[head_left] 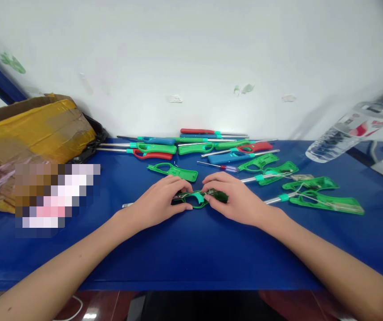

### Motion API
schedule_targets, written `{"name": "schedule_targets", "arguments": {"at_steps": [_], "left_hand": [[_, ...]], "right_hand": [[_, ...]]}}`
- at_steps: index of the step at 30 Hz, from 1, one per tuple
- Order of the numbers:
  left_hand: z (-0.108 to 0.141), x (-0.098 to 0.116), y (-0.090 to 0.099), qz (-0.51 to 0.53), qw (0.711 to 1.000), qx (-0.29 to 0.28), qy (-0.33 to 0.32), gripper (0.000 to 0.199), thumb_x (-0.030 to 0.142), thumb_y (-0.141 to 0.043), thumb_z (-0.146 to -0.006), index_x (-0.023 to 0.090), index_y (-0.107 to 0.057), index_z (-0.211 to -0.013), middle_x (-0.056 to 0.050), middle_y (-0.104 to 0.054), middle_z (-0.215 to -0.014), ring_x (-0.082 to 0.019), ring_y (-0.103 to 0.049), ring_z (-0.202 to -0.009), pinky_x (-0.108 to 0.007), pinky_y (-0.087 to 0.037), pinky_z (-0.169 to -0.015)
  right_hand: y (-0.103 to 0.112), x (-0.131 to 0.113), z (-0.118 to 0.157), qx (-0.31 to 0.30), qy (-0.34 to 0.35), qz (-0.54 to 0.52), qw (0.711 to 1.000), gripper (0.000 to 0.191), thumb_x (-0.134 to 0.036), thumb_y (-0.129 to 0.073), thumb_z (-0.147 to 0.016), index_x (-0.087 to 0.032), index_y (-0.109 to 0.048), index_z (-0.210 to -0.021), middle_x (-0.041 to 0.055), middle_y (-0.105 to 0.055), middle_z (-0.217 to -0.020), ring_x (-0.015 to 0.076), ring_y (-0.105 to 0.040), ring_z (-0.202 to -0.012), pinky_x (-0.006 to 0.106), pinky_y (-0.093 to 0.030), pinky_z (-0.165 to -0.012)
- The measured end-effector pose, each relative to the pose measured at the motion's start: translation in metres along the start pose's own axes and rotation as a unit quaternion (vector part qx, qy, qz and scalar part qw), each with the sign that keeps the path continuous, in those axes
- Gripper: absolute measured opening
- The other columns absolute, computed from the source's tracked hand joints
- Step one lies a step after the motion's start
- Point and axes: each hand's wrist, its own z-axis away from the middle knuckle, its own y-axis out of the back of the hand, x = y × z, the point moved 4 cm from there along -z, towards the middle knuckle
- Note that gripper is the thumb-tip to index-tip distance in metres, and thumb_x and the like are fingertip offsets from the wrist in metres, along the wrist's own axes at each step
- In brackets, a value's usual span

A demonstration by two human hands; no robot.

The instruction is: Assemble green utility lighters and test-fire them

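Head view: 2 hands (160, 200) (238, 198), narrow grip on 1 open-cased green lighter (198, 197); screwdriver (229, 168) beyond

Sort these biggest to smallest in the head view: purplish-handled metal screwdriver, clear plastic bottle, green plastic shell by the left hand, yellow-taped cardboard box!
1. Cardboard box
2. Plastic bottle
3. Green shell
4. Screwdriver

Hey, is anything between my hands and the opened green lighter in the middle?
Nothing visible. Your left hand and right hand are both on the lighter. The loose green shell lies just beyond the left hand, not between.
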Motion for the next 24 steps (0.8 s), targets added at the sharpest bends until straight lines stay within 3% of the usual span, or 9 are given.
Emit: {"name": "schedule_targets", "arguments": {"at_steps": [15, 24], "left_hand": [[-0.001, -0.001, 0.004, -0.015, 1.000, -0.001, -0.006, 0.027, 0.041, -0.068, -0.088, 0.021, -0.064, -0.105, -0.004, -0.066, -0.105, -0.022, -0.059, -0.101, -0.035, -0.048, -0.088], [0.004, -0.007, 0.030, -0.019, 0.999, -0.038, -0.023, 0.023, 0.039, -0.068, -0.087, 0.023, -0.068, -0.103, -0.003, -0.069, -0.101, -0.018, -0.064, -0.089, -0.029, -0.051, -0.076]], "right_hand": [[0.003, -0.004, 0.001, -0.026, -0.001, 0.034, 0.999, 0.019, -0.022, -0.057, -0.092, -0.019, -0.071, -0.104, 0.0106, -0.068, -0.109, 0.0253, -0.061, -0.107, 0.041, -0.054, -0.090], [0.005, -0.005, 0.002, -0.020, 0.039, 0.060, 0.997, 0.018, -0.023, -0.054, -0.094, -0.021, -0.069, -0.105, 0.0105, -0.067, -0.109, 0.0258, -0.061, -0.107, 0.043, -0.053, -0.091]]}}
